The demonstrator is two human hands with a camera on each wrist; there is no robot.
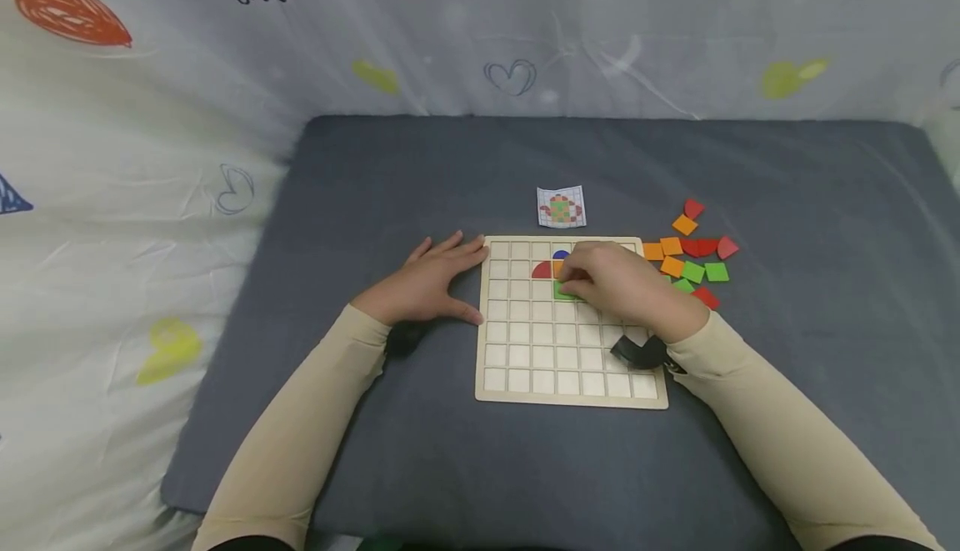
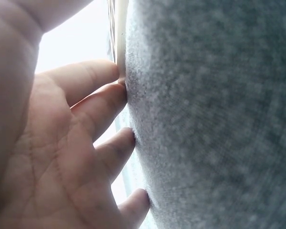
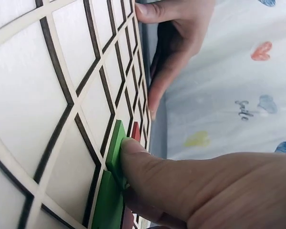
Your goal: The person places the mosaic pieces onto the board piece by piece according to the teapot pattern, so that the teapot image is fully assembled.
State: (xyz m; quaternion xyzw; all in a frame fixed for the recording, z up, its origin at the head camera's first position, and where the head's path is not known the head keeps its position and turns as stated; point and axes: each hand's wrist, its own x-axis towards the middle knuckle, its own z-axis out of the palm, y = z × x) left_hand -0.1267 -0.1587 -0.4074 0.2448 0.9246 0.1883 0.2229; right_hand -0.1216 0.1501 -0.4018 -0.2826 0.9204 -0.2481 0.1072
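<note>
My left hand [image 1: 431,284] is spread at the left edge of a pale wooden grid board [image 1: 517,378], fingertips and thumb touching its rim. Over the board's upper part, my right hand [image 1: 626,284] has its thumb and fingers on a green square tile [image 3: 115,148], with the thumb against its face. Another green tile [image 3: 107,200] sits beside it. Farther up the grid are a red quarter-round tile [image 1: 542,270], an orange tile [image 1: 557,268] partly behind the fingers, and a blue rounded tile [image 1: 561,255]. The right hand hides part of the grid.
Loose orange tiles [image 1: 652,251], green tiles [image 1: 717,272] and red tiles [image 1: 727,247] lie right of the board. Behind the board is a small pattern card [image 1: 561,207]. All of it rests on a grey cloth-covered table [image 1: 420,184], with a printed curtain [image 1: 450,34] beyond.
</note>
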